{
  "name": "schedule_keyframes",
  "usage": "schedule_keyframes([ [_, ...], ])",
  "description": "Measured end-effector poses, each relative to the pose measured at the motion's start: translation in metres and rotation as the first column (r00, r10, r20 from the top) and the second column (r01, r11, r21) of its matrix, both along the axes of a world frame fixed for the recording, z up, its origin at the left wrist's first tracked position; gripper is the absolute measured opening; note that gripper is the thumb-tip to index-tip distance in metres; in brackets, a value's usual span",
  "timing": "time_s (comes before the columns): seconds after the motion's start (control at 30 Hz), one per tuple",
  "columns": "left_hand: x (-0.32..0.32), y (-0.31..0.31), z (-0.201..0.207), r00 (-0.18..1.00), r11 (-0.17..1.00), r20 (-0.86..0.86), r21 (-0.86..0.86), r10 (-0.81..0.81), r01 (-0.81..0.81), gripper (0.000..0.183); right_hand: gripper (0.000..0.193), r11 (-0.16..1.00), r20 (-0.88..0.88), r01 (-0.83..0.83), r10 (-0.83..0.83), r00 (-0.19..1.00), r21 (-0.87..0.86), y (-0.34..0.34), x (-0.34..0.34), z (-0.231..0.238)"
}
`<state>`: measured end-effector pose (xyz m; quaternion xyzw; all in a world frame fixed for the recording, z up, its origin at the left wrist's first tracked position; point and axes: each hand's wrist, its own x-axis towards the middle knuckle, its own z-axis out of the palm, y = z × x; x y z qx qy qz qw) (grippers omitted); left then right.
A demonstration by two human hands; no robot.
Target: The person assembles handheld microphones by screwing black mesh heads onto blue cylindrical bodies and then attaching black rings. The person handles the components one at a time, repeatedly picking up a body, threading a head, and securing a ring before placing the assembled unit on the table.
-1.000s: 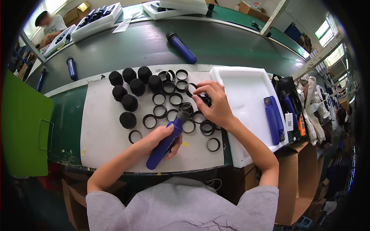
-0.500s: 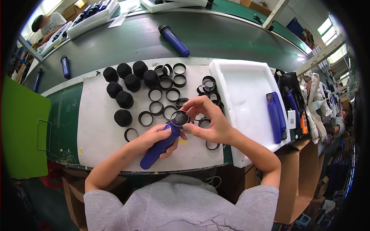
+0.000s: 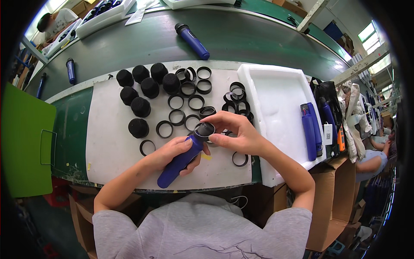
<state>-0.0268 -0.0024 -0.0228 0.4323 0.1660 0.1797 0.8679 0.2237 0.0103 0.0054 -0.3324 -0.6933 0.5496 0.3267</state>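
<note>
— Head view first: what are the hands doing?

— The left hand (image 3: pixel 174 153) is wrapped around a blue microphone body (image 3: pixel 181 160), gripping its middle and holding it slanted above the white foam mat (image 3: pixel 108 129), with the open top end pointing up and away from the person. The right hand (image 3: pixel 236 134) pinches a black ring (image 3: pixel 204 129) at that top end, thumb and fingers closed on the ring's rim (whether the ring is fully seated on the body I cannot tell).

— And where is all this relative to the mat?

— Over the mat's near right part, just short of its front edge. Loose black rings (image 3: pixel 185 103) lie scattered across the mat's middle and right, some just behind the hands and one beside the right wrist. Black mesh caps (image 3: pixel 144 88) stand in a cluster on the mat's far left half.

— Anything beyond the mat?

— Touching its right edge sits a white foam tray (image 3: pixel 276 99), with two finished blue microphones (image 3: pixel 311 131) lying side by side at the tray's right end. Behind the mat runs a dark green conveyor belt (image 3: pixel 142 43), carrying another blue microphone (image 3: pixel 192 41). Left of the mat lies a green board (image 3: pixel 23 142).
</note>
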Motion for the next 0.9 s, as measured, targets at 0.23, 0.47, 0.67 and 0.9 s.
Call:
schedule_keyframes([
  [0.23, 0.001, 0.000, 0.000, 1.000, 1.000, -0.009, -0.027, 0.009, -0.009, 0.064, 0.040, 0.996, -0.181, 0.053, -0.064, 0.981, -0.065, -0.004, -0.004, 0.002],
  [0.47, 0.001, -0.001, -0.001, 1.000, 0.999, -0.011, -0.049, -0.001, 0.000, 0.064, 0.045, 0.983, -0.238, 0.167, -0.145, 0.960, 0.073, 0.001, 0.009, 0.010],
  [0.67, 0.001, 0.000, 0.002, 1.000, 0.999, -0.023, -0.031, -0.010, 0.009, 0.064, 0.046, 0.983, -0.329, 0.157, -0.116, 0.937, 0.101, -0.001, 0.001, 0.010],
  [0.9, 0.001, 0.000, 0.003, 0.997, 0.999, -0.072, -0.031, -0.025, 0.022, 0.063, 0.047, 0.977, -0.263, 0.119, -0.070, 0.962, 0.175, -0.001, 0.003, 0.004],
])
